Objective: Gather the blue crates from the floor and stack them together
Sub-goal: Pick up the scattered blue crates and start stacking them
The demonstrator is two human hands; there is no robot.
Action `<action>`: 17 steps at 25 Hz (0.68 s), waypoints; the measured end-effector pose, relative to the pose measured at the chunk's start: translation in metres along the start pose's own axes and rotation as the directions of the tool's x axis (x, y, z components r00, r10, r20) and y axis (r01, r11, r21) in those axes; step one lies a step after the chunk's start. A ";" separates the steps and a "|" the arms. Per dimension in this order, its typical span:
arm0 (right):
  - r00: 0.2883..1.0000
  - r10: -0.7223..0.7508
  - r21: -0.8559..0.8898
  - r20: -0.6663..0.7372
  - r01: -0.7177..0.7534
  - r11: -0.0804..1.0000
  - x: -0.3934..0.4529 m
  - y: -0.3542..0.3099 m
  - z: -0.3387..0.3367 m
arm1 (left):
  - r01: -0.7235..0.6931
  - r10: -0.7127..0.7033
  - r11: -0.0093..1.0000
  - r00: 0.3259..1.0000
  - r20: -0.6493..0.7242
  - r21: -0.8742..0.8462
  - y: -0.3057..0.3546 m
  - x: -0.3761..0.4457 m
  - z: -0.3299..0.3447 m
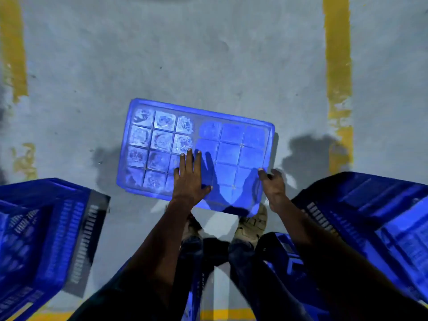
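A blue crate (231, 140) lies upside down on the grey floor just in front of my feet, its gridded bottom facing up and dusty white on the left half. My left hand (190, 179) is spread over its near middle with straight fingers; its shadow falls to the right, so it seems to hover just above. My right hand (272, 184) is at the crate's near right corner, fingers loosely bent, with nothing visibly gripped. A second blue crate (46, 239) stands at the lower left, and a third blue crate (375, 216) at the lower right.
My shoes (251, 225) stand against the crate's near edge. Another blue crate part (284, 253) shows beside my right leg. Yellow floor lines (338, 66) run along both sides, and one crosses at the bottom. Bare grey floor (185, 54) stretches beyond the crate.
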State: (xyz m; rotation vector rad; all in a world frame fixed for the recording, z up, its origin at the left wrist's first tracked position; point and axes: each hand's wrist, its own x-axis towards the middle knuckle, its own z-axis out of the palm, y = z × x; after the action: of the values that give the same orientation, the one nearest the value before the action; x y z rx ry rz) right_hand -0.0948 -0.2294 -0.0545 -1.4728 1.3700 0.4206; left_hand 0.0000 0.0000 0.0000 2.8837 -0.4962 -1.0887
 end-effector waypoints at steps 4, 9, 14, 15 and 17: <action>0.998 -0.036 -0.104 -0.054 0.030 0.994 0.008 0.005 0.004 | 0.014 -0.013 0.999 1.000 0.013 -0.033 0.000 0.005 0.013; 0.984 -0.177 -0.250 0.008 0.174 0.953 -0.035 -0.015 -0.005 | -0.037 0.039 0.996 0.999 0.021 -0.084 0.007 -0.031 0.008; 0.961 -0.144 0.037 0.238 0.139 0.990 -0.120 -0.058 0.002 | -0.065 0.068 0.946 0.998 0.000 -0.317 0.019 -0.105 -0.019; 0.950 -0.144 0.052 0.278 0.135 0.990 -0.138 -0.068 0.007 | -0.048 0.046 0.939 0.999 -0.015 -0.342 0.019 -0.119 -0.026; 0.925 -0.146 0.086 0.350 0.123 0.989 -0.171 -0.087 0.019 | 0.017 -0.026 0.922 0.999 -0.019 -0.387 0.011 -0.140 -0.043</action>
State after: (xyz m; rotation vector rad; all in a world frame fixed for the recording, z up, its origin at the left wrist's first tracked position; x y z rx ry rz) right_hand -0.0603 -0.1408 0.1130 -1.3519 0.9800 0.5229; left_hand -0.0744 0.0279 0.1236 2.5559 -0.2156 -1.0177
